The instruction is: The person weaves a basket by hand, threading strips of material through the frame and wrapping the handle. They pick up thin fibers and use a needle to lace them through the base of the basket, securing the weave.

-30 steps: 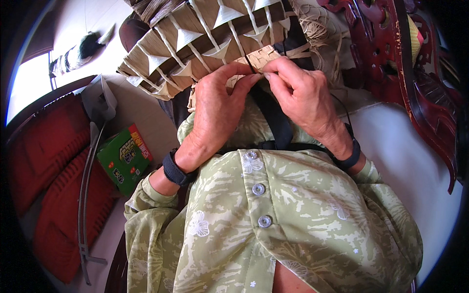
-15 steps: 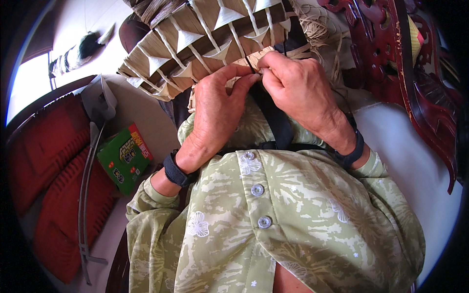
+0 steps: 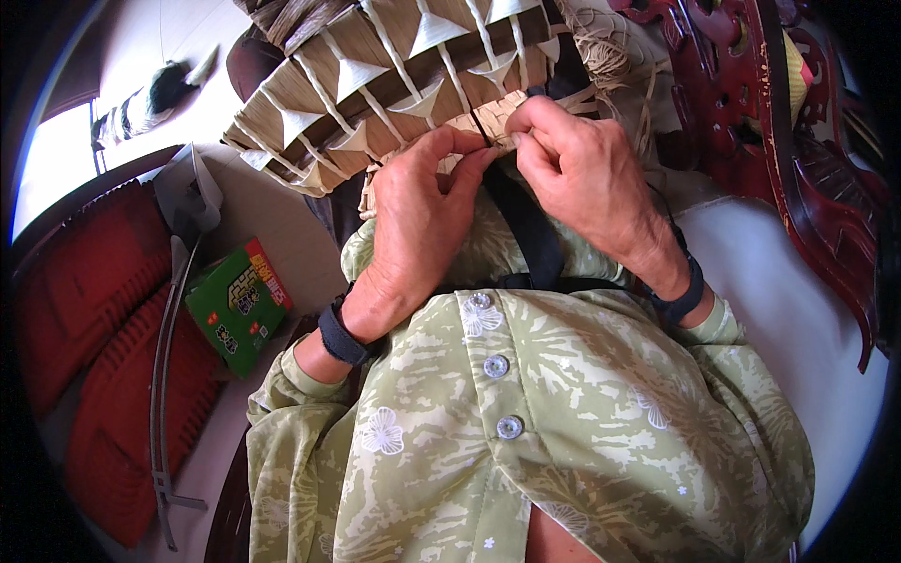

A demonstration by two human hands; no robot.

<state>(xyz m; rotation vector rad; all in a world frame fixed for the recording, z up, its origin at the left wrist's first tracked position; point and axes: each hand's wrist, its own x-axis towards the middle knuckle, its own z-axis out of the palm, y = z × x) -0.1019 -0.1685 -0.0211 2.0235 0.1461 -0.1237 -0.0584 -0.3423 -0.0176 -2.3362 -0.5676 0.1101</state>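
A large woven straw piece (image 3: 399,80) with folded triangles and twisted cords leans across the top in front of me. At its lower edge shows a paler, plaited part (image 3: 493,117). My left hand (image 3: 422,202) is closed in a pinch against that edge, thumb and forefinger together beside a thin black strip. Just to its right, my right hand (image 3: 587,174) is curled, with thumb and forefinger pressed together. A small pale bit shows between the two sets of fingertips; what each pinches is too small to make out. Both wrists wear black bands.
Loose straw strands (image 3: 605,52) hang at the piece's right. A carved dark-red wooden chair part (image 3: 784,141) stands at the right. To the left are a green box (image 3: 239,305), red cushion-like slabs (image 3: 141,403) and a grey long-handled tool (image 3: 164,375). A black strap (image 3: 526,230) runs below my hands.
My right hand has shifted slightly right, widening the gap between the fingertips. My left hand keeps its pinch almost in place. The woven piece has barely moved.
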